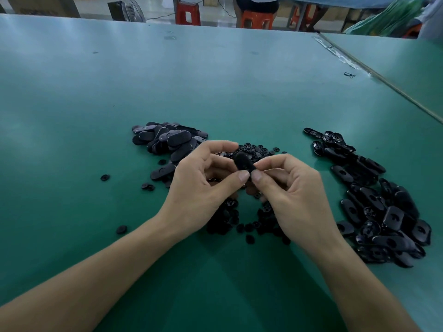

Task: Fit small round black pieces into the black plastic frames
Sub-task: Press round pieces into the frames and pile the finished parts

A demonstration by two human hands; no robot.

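My left hand (203, 180) and my right hand (292, 190) meet above the green table (215, 80), both pinching one black plastic frame (243, 161) between thumbs and fingers. Whether a round piece sits in it is hidden by my fingertips. Small round black pieces (254, 149) lie heaped just beyond and below my hands. A pile of oblong black frames (167, 140) lies at the left. A longer pile of glossy black frames with holes (374, 202) runs down the right side.
Stray round pieces (105, 177) (121, 229) lie scattered on the left part of the table. A seam (383, 80) joins a second table at the right. Red stools (188, 13), a fan (130, 9) and a seated person are beyond the far edge.
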